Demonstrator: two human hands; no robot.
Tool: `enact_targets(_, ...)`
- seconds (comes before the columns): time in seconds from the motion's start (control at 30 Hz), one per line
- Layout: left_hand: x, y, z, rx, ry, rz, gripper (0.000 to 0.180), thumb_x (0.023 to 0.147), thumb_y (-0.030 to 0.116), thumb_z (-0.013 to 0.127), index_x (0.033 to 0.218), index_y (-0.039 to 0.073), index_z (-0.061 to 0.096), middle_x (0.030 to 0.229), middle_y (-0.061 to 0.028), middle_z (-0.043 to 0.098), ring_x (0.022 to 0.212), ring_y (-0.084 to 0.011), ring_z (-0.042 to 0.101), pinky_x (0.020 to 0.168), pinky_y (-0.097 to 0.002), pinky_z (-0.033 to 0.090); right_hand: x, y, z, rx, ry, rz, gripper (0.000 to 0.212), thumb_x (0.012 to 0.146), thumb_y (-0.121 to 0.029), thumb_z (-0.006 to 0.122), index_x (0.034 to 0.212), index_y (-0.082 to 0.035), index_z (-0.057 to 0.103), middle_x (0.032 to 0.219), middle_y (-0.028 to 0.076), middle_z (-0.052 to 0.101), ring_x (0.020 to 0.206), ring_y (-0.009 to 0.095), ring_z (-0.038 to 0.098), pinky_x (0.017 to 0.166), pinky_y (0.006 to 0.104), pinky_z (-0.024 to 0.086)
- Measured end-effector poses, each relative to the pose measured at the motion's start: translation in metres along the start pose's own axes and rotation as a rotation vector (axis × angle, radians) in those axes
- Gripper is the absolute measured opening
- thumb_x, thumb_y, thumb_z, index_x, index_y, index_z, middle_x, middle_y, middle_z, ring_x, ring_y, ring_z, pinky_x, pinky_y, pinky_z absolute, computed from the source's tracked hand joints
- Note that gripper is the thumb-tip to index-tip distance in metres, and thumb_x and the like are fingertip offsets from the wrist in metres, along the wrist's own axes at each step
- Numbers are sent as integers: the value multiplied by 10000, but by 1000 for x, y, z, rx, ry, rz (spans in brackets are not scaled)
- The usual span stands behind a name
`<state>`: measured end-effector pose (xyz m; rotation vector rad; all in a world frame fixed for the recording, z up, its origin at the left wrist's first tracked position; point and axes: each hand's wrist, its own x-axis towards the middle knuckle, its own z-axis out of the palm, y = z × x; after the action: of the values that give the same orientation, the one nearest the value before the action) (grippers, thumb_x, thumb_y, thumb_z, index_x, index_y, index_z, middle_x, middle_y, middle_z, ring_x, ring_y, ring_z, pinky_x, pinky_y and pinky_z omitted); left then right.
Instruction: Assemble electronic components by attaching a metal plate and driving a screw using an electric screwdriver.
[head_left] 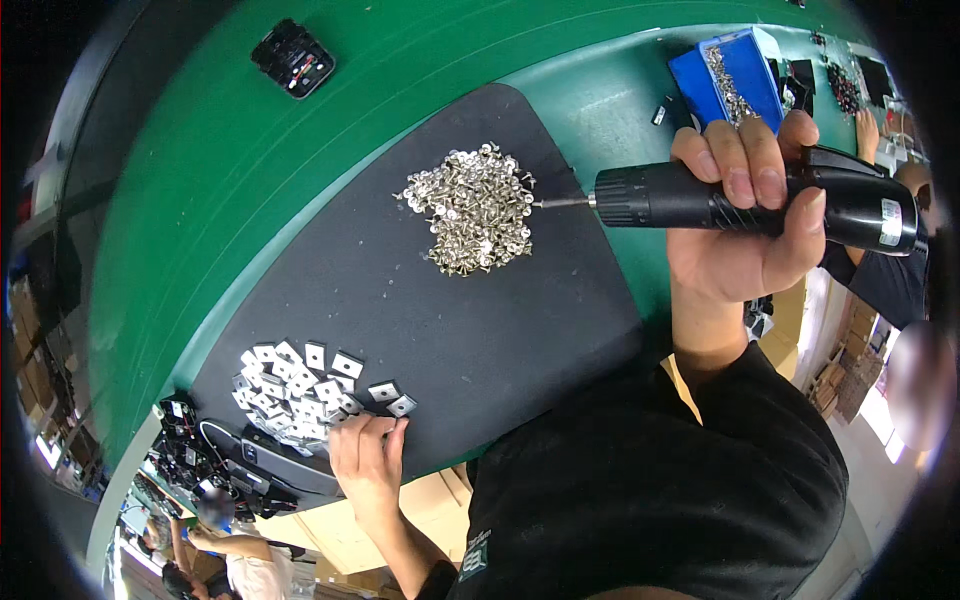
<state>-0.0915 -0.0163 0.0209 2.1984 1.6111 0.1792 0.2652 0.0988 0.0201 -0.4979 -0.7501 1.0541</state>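
My right hand [745, 230] is wrapped round a black electric screwdriver [645, 197], held level above the right side of a dark mat [450, 340]. The tool's thin bit points left, its tip at the right edge of a heap of small silvery screws [475, 225]. At the near edge of the mat is my left hand [365, 460], fingers curled together beside a pile of small square metal plates [290, 385], each with a hole. Two separate plates [390, 395] lie just past its fingertips. Whatever those fingers hold, if anything, is hidden.
A blue bin [755, 75] with screws stands at the far right of the green table [400, 60]. A black device [293, 58] lies at the far left. Black parts [185, 445] crowd the near left edge. Other people are at both sides.
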Motion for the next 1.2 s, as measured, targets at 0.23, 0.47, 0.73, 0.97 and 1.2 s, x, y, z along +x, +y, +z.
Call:
enact_targets(0.23,19,8,-14,-249,106,-228,283,652,115,848,808,28,628,801,-65,631,617,-147,588,485,-267,475,-2,-2,2,65,-59,52,482,917,-348,552,1334,-141,427,802,-51,479,749,99,471,784,312,394)
enact_targets(0.47,127,-5,-13,-612,145,-241,143,817,-7,701,958,4,683,825,-21,644,682,-50,561,545,-182,439,-10,3,7,-42,2,117,511,861,-380,657,1256,-160,420,733,-54,449,672,100,452,699,298,376)
enact_targets(0.73,268,-29,-32,-713,316,-141,123,839,21,702,944,-28,663,857,-22,649,769,-55,577,692,-180,457,-16,5,19,107,36,225,427,825,-281,737,1067,-163,405,707,-74,491,629,67,470,653,249,364)
enact_targets(0.97,317,-24,-31,-340,318,39,103,786,65,759,841,5,696,1092,-118,600,976,-151,597,807,-253,498,-27,28,14,430,-183,302,499,715,-55,786,1070,-59,435,763,57,627,697,184,619,635,295,481)
enact_targets(1.2,321,-30,-40,-89,252,93,123,795,84,754,885,18,704,1146,-113,618,1060,-169,579,888,-296,461,-28,27,14,463,-249,442,571,631,23,818,1100,-45,500,807,68,642,742,202,633,661,314,499)
